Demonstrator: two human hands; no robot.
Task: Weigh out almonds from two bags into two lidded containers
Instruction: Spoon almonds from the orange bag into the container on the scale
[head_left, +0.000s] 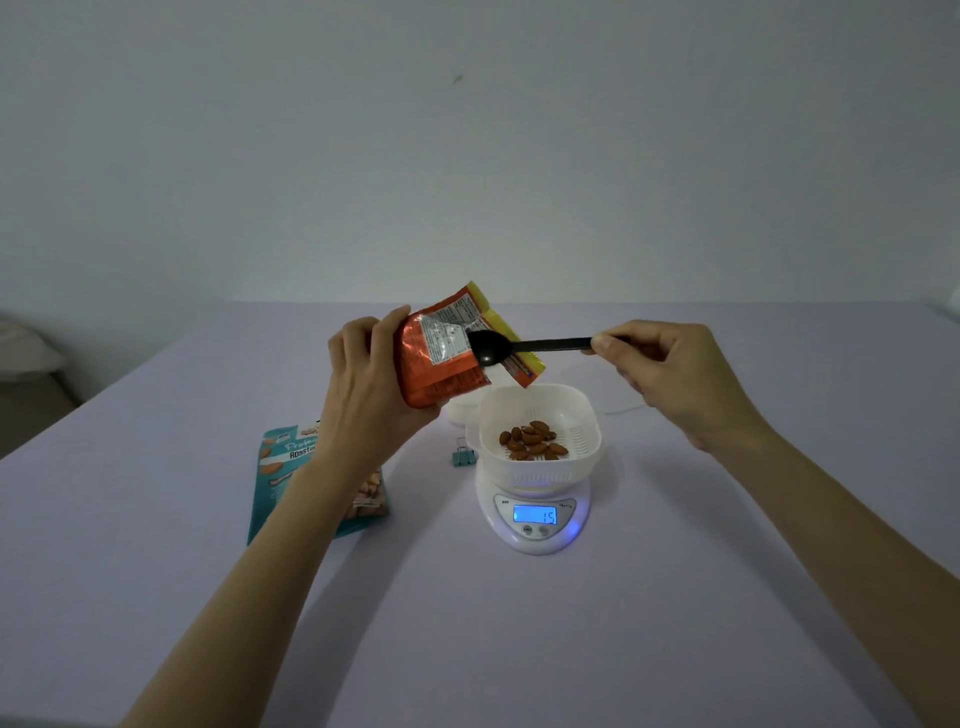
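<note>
My left hand (363, 379) grips an orange foil almond bag (441, 358), tilted with its open mouth toward the right, above the table. My right hand (670, 369) pinches the handle end of a black plastic spoon (524, 345); the spoon's bowl lies against the bag near its mouth. Below them a white basket-like container (576, 410) holds several almonds (532, 440) and rests on a white digital scale (535, 514) whose lit blue display reads 15. A teal almond bag (280, 483) lies flat on the table, partly under my left forearm.
A small teal binder clip (464, 457) lies left of the scale. Another white container (460, 413) sits behind the basket, mostly hidden by the orange bag. A faint clear lid (613, 387) shows behind the scale. The lilac tabletop (519, 623) ends at a pale wall.
</note>
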